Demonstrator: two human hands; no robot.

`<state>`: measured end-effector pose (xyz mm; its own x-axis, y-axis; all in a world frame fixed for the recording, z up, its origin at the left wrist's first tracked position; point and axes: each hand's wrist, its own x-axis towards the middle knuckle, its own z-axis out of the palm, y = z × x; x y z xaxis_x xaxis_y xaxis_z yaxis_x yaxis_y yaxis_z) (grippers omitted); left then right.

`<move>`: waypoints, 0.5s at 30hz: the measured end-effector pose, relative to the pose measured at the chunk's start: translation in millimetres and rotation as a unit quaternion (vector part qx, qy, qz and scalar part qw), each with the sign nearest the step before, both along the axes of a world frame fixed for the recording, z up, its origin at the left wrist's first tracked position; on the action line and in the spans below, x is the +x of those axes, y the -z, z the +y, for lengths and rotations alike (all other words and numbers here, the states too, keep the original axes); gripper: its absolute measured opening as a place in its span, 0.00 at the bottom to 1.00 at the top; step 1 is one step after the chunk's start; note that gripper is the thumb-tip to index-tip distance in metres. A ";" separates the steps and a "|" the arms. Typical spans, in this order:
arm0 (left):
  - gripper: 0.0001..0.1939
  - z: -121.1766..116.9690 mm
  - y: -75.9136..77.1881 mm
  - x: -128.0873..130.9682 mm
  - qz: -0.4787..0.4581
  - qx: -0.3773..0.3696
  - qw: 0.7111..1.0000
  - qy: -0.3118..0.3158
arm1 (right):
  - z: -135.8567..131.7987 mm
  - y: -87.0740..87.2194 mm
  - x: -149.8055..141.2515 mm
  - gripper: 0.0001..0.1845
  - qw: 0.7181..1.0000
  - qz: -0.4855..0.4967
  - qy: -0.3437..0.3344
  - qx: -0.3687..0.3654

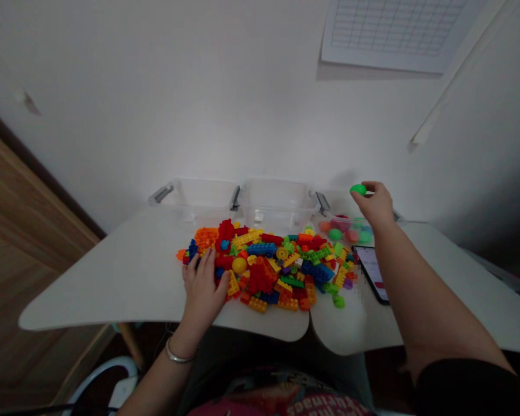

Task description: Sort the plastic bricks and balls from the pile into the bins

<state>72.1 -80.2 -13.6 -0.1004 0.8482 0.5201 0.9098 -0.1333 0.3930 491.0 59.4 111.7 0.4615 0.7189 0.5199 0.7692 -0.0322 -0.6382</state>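
A large heap of colourful plastic toy building bricks (pixel 264 268) lies on the white table (pixel 112 283). My left hand (pixel 201 289) rests on the heap's near left side, fingers spread against the bricks and a yellow ball (pixel 239 265) close by. My right hand (pixel 376 207) is raised at the far right of the heap, pinching a green plastic ball (pixel 357 189) between fingers and thumb. Below that hand, several small coloured balls (pixel 335 234) sit around a red bowl (pixel 341 222).
Several transparent plastic storage boxes (pixel 197 199) with grey latches stand along the wall behind the heap. A smartphone (pixel 370 271) lies right of the heap, under my right forearm. A wooden door (pixel 21 231) stands left of the table.
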 end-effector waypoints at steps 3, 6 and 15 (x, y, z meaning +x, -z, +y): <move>0.30 0.5 0.4 -0.1 0.001 -0.005 1.000 0.002 | 11.6 10.5 10.8 0.27 0.990 0.028 -0.010 -0.141; 0.30 0.5 0.3 -0.3 0.000 -0.008 1.000 0.002 | 22.4 20.3 13.7 0.28 0.972 0.012 -0.029 -0.232; 0.31 0.1 0.6 -0.6 0.003 -0.004 1.000 0.005 | 36.5 31.1 17.7 0.27 0.952 -0.069 -0.031 -0.297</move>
<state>71.4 -80.1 -14.2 -0.0899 0.8534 0.5135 0.9106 -0.1384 0.3894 508.7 96.0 80.6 0.3647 0.9288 0.0662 0.8570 -0.3071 -0.4139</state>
